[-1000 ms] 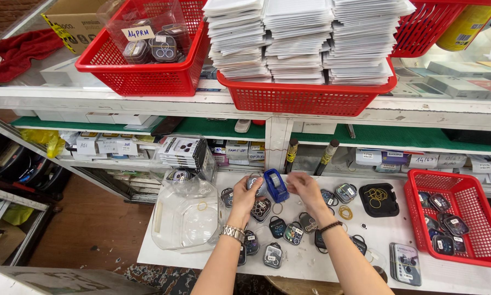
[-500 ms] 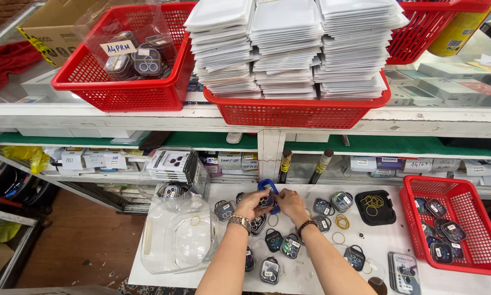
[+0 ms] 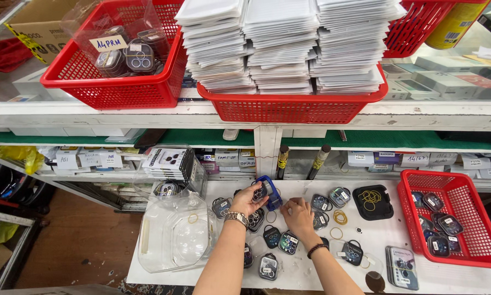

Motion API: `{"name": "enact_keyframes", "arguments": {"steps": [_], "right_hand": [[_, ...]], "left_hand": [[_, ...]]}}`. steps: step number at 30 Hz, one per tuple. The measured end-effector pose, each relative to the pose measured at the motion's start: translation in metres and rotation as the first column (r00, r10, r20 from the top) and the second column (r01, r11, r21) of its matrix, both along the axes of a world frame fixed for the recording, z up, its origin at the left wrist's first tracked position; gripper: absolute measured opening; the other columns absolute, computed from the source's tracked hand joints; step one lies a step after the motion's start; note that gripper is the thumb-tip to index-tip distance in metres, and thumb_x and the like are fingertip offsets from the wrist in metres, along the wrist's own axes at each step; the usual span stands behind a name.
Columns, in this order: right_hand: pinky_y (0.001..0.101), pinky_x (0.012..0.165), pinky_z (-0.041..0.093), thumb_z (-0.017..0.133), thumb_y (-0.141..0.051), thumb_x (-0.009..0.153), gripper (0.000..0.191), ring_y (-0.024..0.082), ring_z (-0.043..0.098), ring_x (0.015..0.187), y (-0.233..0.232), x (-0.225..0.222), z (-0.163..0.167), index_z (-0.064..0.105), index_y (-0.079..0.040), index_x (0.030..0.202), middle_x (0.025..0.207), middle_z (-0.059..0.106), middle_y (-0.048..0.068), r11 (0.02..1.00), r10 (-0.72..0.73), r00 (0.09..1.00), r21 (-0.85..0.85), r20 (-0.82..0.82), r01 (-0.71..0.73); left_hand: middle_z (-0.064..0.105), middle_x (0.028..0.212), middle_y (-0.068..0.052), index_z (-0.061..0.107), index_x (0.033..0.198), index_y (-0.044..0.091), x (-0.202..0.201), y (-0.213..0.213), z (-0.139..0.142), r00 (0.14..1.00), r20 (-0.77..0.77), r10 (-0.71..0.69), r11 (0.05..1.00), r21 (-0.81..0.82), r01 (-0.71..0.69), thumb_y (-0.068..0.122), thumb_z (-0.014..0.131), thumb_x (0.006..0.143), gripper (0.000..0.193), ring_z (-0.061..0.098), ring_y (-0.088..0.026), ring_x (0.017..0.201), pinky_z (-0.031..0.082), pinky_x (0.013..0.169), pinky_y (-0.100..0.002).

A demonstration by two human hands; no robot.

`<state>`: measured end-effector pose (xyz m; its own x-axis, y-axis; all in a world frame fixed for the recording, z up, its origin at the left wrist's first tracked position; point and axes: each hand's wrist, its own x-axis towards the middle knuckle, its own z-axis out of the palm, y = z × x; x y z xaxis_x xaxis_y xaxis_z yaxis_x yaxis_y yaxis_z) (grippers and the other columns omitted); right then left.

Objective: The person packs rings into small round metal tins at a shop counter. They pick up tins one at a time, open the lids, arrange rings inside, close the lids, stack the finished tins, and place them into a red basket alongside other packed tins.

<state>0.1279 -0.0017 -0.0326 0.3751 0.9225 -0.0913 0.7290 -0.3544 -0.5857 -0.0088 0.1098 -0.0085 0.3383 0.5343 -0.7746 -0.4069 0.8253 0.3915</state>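
- A clear plastic container point(image 3: 175, 237) sits at the left end of the white worktop point(image 3: 305, 273)
- The left hand point(image 3: 249, 198), a metal watch point(image 3: 237, 218) on its wrist, is clamped on a small round lens case point(image 3: 259, 192), lifted just above the worktop beside a blue holder point(image 3: 273, 191)
- The right hand point(image 3: 298, 214) rests low on the worktop, fingers curled together among dark lens cases point(image 3: 272, 236); I cannot tell whether it grips one
- Yellow rubber bands point(image 3: 340, 217) lie beside a black tray point(image 3: 373, 201)
- A red basket point(image 3: 459, 224) of more cases stands at the right end
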Motion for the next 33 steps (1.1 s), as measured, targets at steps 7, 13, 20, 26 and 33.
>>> {"name": "enact_keyframes", "arguments": {"steps": [7,13,20,26,33], "right_hand": [[0.053,0.11,0.029,0.068,-0.041,0.087,0.026,0.025,0.038,0.137,0.018,-0.012,0.018,0.081,-0.027,0.104,0.144,0.049,-0.003,0.975,-0.055,0.992,-0.208,0.11,0.077],[0.0526,0.111,0.027,0.065,-0.036,0.09,0.026,0.027,0.03,0.143,0.026,-0.015,0.019,0.08,-0.024,0.107,0.15,0.043,0.0,0.96,-0.025,0.989,-0.272,0.144,0.064],[0.0518,0.105,0.034,0.066,-0.033,0.086,0.022,0.029,0.038,0.137,0.002,-0.017,0.01,0.078,-0.018,0.097,0.147,0.046,0.005,0.999,0.052,0.929,-0.03,0.368,-0.044],[0.0512,0.109,0.033,0.064,-0.036,0.092,0.025,0.028,0.046,0.133,0.007,0.049,0.047,0.074,-0.015,0.081,0.142,0.056,0.002,0.929,0.351,0.936,0.138,-0.031,-0.344],[0.051,0.111,0.029,0.071,-0.036,0.089,0.028,0.03,0.043,0.134,0.008,0.055,0.082,0.071,-0.011,0.078,0.143,0.055,0.006,0.78,0.593,0.805,0.242,0.005,-0.576]], "left_hand": [[0.07,0.095,-0.01,0.068,0.1,0.004,0.001,-0.005,0.005,0.999,-0.01,0.033,0.999,0.016,-0.033,0.018,0.076,0.092,0.018,0.069,-0.024,0.084,0.065,0.068,-0.04],[0.07,0.098,-0.012,0.069,0.102,0.003,0.002,-0.006,0.008,0.998,-0.033,0.044,0.999,0.019,-0.043,0.018,0.076,0.092,0.02,0.069,-0.025,0.086,0.066,0.069,-0.039],[0.071,0.098,-0.009,0.068,0.106,0.005,-0.001,-0.01,0.002,1.0,0.012,-0.008,0.99,0.14,0.007,0.02,0.076,0.091,0.023,0.07,-0.023,0.088,0.066,0.068,-0.038],[0.075,0.1,-0.004,0.068,0.113,0.007,-0.012,-0.021,0.002,0.928,-0.28,-0.245,0.827,0.44,0.35,0.028,0.07,0.092,0.029,0.072,-0.015,0.088,0.063,0.066,-0.03],[0.074,0.103,-0.006,0.066,0.122,0.008,-0.004,-0.031,0.016,0.831,-0.455,-0.318,0.658,0.525,0.539,0.032,0.066,0.091,0.039,0.071,-0.012,0.084,0.057,0.057,-0.028]]}}
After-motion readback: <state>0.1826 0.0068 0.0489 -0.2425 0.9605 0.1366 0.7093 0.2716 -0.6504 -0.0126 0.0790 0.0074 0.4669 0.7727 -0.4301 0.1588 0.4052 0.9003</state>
